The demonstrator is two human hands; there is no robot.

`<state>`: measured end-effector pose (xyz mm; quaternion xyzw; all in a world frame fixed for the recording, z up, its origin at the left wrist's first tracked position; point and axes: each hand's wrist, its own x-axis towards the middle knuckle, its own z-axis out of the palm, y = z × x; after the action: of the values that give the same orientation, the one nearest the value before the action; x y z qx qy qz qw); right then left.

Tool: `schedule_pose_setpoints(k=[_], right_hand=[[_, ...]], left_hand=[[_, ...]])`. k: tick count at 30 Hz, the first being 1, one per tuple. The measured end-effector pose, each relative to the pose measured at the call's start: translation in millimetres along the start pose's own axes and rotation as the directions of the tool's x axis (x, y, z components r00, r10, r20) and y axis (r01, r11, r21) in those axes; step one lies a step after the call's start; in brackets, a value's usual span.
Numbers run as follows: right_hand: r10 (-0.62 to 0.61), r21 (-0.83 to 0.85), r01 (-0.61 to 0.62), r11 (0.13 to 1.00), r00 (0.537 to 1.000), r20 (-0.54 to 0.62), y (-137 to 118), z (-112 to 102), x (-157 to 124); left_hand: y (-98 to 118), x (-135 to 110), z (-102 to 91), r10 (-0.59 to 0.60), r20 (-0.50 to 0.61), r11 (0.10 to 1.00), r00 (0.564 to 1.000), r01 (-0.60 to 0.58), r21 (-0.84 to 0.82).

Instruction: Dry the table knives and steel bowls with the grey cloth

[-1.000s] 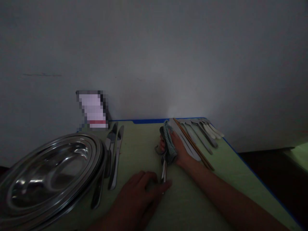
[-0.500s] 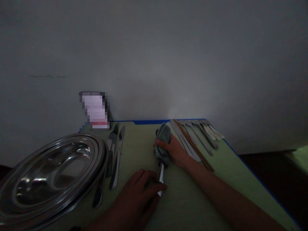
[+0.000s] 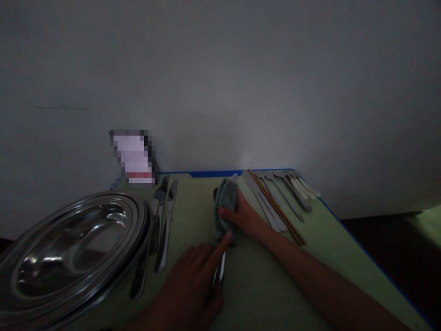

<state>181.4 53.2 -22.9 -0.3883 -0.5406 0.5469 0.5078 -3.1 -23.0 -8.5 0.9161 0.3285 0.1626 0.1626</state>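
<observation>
Knife [image 3: 221, 269] is mid-tabletop [image 3: 193, 216], handle toward the person, tip peeking out past the cloth [image 3: 225, 200]; can't tell if it's resting or lifted a bit; I'd guess it's light, stiff and kinda slick, being bare metal, so the handle is the place to grab, with cloth between skin and blade; cloth looks soft and floppy, nothing fragile there.

Left hand [image 3: 195, 276] is palm down, fingers closed on the handle, index stretched toward the cloth's lower edge; right hand [image 3: 248, 218] comes in from the side, fingers clamped on the cloth around the blade, thumb across the front; dishes [image 3: 136, 220] off left, chopsticks [image 3: 276, 207] to the right.
</observation>
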Motion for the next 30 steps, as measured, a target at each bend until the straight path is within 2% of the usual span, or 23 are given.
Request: schedule_pose_setpoints(k=[3,6,11,15,19,25,30], right_hand=[[-0.015,-0.07,0.014,0.997,1.0,-0.018,1.1,-0.6,1.4],[0.028,0.016,-0.027,1.0,0.998,-0.055,6.1,-2.9,5.1],[0.079,0.176,-0.08,0.981,0.997,0.012,8.1,-4.0,7.8],[0.094,0.112,-0.1,0.989,0.994,0.058,0.0,-0.9,5.7],[0.138,0.059,-0.141,0.988,0.989,0.056,-3.8,1.1,4.0],[0.078,0.133,-0.086,0.987,0.995,0.064,0.0,-0.2,6.1],[0.088,0.172,-0.093,0.981,0.995,0.037,2.1,-0.4,6.9]], left_hand=[[-2.3,0.7,1.0,-0.011,-0.024,0.999,1.0,0.012,0.04],[-3.6,1.1,2.5,-0.012,-0.032,0.998,0.999,0.014,0.063],[-1.7,0.9,3.0,-0.045,-0.041,0.994,0.998,0.049,0.099],[0.2,1.3,-0.1,-0.036,-0.069,0.995,0.997,0.042,0.087],[0.2,1.4,-2.2,-0.01,-0.065,0.995,0.998,0.016,0.094],[-1.6,1.7,0.9,-0.021,-0.06,0.992,0.998,0.029,0.125],[-2.0,1.3,2.5,-0.033,-0.05,0.989,0.998,0.04,0.144]])
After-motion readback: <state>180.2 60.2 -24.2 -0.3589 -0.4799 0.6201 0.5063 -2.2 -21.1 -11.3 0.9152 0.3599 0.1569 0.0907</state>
